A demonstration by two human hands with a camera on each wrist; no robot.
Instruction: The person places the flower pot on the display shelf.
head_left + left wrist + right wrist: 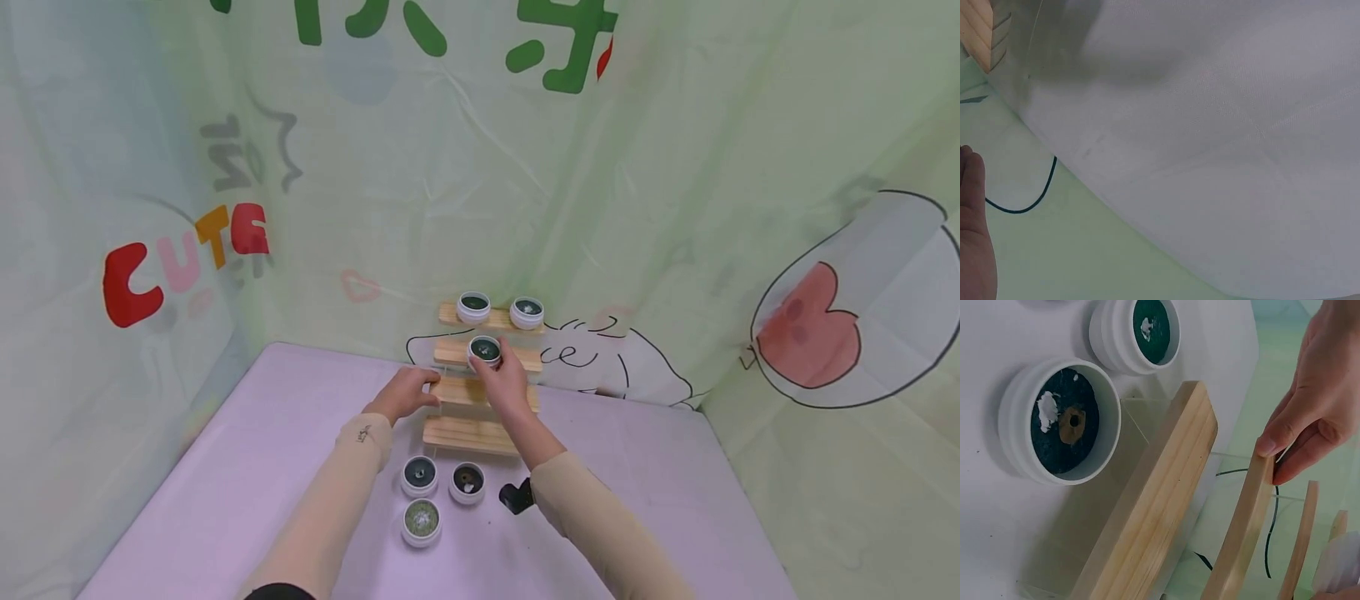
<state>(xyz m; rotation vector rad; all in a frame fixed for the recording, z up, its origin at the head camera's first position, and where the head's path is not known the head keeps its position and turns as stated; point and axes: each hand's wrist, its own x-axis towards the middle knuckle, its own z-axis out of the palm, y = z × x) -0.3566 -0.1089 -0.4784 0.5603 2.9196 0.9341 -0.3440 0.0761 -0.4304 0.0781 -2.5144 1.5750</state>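
- Here's the right hand (507, 382), fingers and thumb closed around the small round white jar with a dark green filling (484, 350), up at the second-highest pale wooden board (451, 353); whether its base touches the wood, I can't tell.
- And the left hand (406, 392) pinches the left end of the next pale wooden board down (467, 391).
- That jar looks light and stiff-walled, probably smooth enough to slip; opposite sides below the rim seem the place to hold, kept level.
- The stepped wooden rack (472, 432), on thin clear supports (1289, 498), looks light and tippy: grip board ends.
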